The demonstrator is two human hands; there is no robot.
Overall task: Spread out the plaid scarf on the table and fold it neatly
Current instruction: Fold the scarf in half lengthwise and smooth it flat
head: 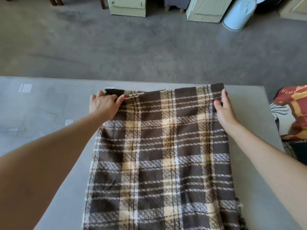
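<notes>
Across the near part of the grey table (249, 113), the brown, cream and white plaid wool scarf (159, 155) lies spread flat. At its far edge, 2 corners are pinched, by the left hand (104, 105) and right hand (224, 108), aligning layers; judging by this, folding is underway but unfinished.

Both bare arms are stretched forward over the table toward its far edge. The left hand (103, 104) is laid palm down, thumb and fingers pinched together on cloth. The right hand (223, 107) is set on its outer edge, fingers extended forward, thumb pressed inward. Red-painted nails are seen on both hands.
</notes>
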